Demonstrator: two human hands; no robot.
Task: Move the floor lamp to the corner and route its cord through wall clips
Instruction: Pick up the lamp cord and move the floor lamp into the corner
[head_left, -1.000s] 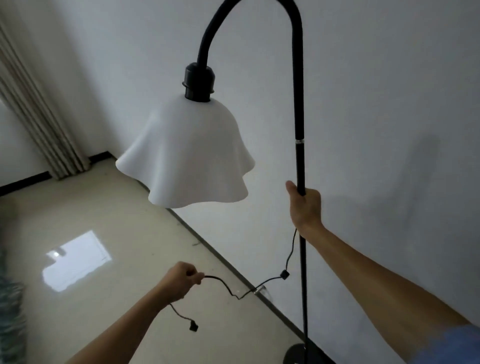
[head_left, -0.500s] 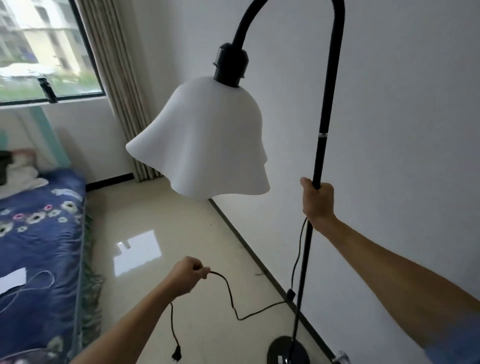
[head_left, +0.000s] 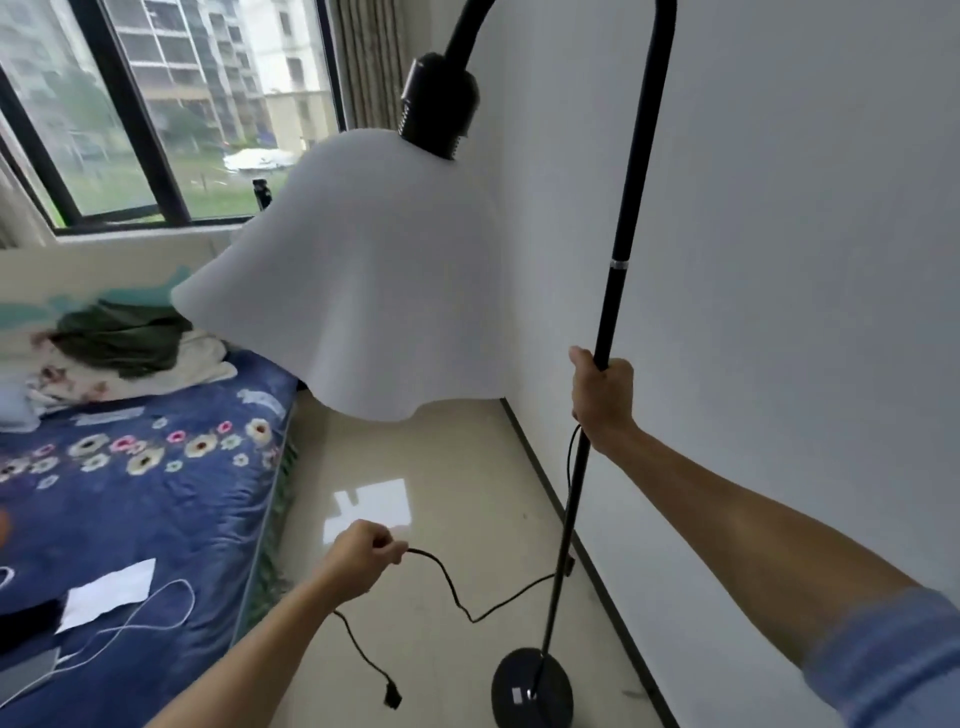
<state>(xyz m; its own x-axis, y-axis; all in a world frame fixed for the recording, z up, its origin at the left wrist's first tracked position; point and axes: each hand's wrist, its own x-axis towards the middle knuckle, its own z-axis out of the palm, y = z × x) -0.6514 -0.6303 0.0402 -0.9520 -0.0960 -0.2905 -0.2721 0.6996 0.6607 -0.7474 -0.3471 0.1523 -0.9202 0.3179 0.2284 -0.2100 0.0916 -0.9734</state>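
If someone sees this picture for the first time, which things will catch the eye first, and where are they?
First comes the big white wavy lampshade, hanging in the middle from the black curved lamp pole. The right hand grips that pole near the white wall, while the left hand holds the black cord low in the centre, its plug dangling. On the left lies a blue flowered bed under a window.

To my left: bed (head_left: 156, 519) under a blue floral bedspread (head_left: 171, 499). Green garment (head_left: 122, 338) heaped on folded white linen (head_left: 171, 371) at its far end. White paper sheet (head_left: 106, 592) and white cable (head_left: 156, 613) on the near part. Window (head_left: 156, 104) beyond, curtain (head_left: 369, 62) at its right edge. Glossy tiled floor (head_left: 441, 467).
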